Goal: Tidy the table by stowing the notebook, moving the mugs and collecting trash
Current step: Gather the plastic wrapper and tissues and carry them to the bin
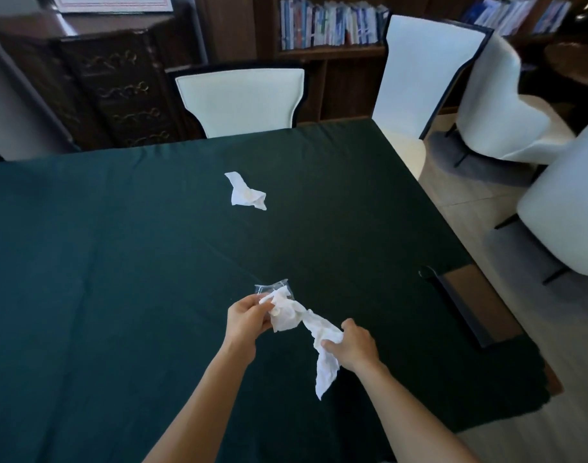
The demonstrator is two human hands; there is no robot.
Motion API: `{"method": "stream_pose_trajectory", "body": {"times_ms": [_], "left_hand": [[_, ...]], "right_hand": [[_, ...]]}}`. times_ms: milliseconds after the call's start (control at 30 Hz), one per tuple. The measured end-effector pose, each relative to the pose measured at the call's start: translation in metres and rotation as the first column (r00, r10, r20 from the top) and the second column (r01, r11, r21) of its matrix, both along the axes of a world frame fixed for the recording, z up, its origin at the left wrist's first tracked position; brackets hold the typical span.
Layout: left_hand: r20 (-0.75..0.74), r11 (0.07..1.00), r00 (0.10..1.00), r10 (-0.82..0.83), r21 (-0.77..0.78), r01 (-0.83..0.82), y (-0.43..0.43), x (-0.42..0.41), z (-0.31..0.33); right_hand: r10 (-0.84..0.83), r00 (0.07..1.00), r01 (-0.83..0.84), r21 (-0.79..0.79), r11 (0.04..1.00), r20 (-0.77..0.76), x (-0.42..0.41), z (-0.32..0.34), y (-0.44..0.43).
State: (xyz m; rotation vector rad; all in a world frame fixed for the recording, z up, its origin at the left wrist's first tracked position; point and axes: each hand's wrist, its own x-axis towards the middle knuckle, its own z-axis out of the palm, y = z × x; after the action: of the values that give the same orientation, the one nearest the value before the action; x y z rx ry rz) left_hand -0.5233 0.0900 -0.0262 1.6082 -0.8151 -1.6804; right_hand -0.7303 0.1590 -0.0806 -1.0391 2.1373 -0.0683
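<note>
Both hands over the near middle of the green tablecloth (118, 262). Left hand (247, 317) fingers curled closed, pinching a bunched white tissue (287, 315) together with a clear plastic wrapper (272, 287) that sticks out above the fingers; wrapper is see-through and hard to make out, might be a small bag or a cup. Right hand (352, 344) closed on a second crumpled tissue (324, 359), thumb and fingers clamped on its upper part, the long tail hanging down below the hand toward the cloth. The two tissues touch or overlap between the hands, can't tell if they are one piece. Third crumpled tissue (246, 194) lies loose on the cloth, well apart from the hands, toward the far side of the table. White chair (240, 98) pushed in at the far edge, another white chair (426, 71) at the far right corner, bookshelf (332, 25) behind them
</note>
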Motion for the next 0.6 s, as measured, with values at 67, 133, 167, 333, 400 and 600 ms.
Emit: {"method": "stream_pose_trajectory", "body": {"times_ms": [67,133,167,333,400,600], "left_hand": [[0.011,1.000,1.000,0.009,0.002,-0.009,-0.002,0.003,-0.008],[0.020,1.000,1.000,0.022,0.001,-0.022,-0.003,0.008,-0.013],[0.021,0.999,0.999,0.033,0.001,-0.033,-0.003,0.011,-0.015],[0.025,0.994,0.993,0.113,-0.006,-0.113,-0.008,0.018,-0.016],[0.026,0.989,0.988,0.151,-0.010,-0.151,-0.010,0.014,-0.014],[0.020,0.983,0.984,0.178,-0.051,-0.176,-0.015,-0.020,-0.008]], "right_hand": [[0.025,1.000,-0.025,-0.016,1.000,-0.014,0.004,-0.002,-0.011],[0.042,0.999,-0.042,-0.038,0.998,0.002,0.005,-0.003,-0.019],[0.044,0.998,-0.042,-0.058,0.997,0.036,0.005,-0.001,-0.024],[0.058,0.952,0.031,-0.282,0.959,0.301,0.005,0.040,-0.057],[0.057,0.932,0.091,-0.383,0.919,0.358,0.005,0.062,-0.068],[0.240,0.872,0.093,-0.626,0.775,0.427,0.015,0.096,-0.083]]}}
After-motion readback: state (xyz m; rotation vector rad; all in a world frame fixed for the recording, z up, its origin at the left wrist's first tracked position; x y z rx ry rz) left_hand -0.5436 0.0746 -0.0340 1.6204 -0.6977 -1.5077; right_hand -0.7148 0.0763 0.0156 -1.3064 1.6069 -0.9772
